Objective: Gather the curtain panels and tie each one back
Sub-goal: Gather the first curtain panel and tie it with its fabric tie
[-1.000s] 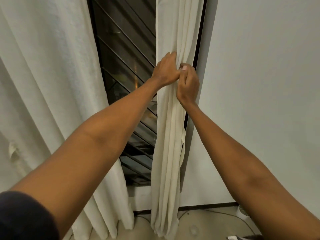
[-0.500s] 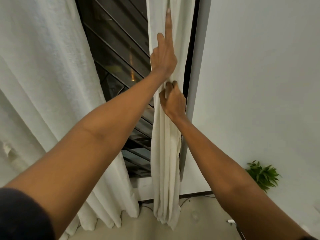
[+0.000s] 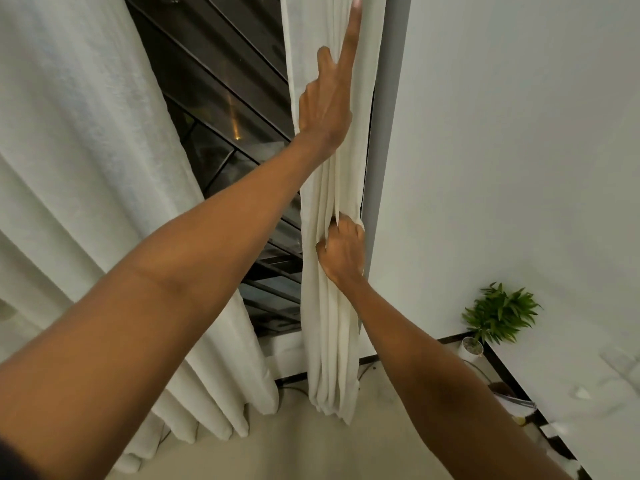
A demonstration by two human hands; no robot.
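A cream right curtain panel [image 3: 329,341] hangs bunched in narrow folds beside the window's right frame. My left hand [image 3: 327,98] lies flat against it high up, index finger stretched straight toward the top edge of the view. My right hand [image 3: 341,252] is lower, its fingers curled into the folds and gripping the gathered fabric. The wide left curtain panel [image 3: 86,168] hangs loose at the left, reaching the floor. No tie-back is visible.
A dark window with slanted bars [image 3: 225,98] shows between the panels. A white wall [image 3: 519,133] fills the right side. A small potted green plant [image 3: 498,317] stands by the skirting, with cables and small items on the floor nearby.
My left hand has slid up the right panel and straightened its finger, while my right hand has moved down along the folds. The hands are now well apart.
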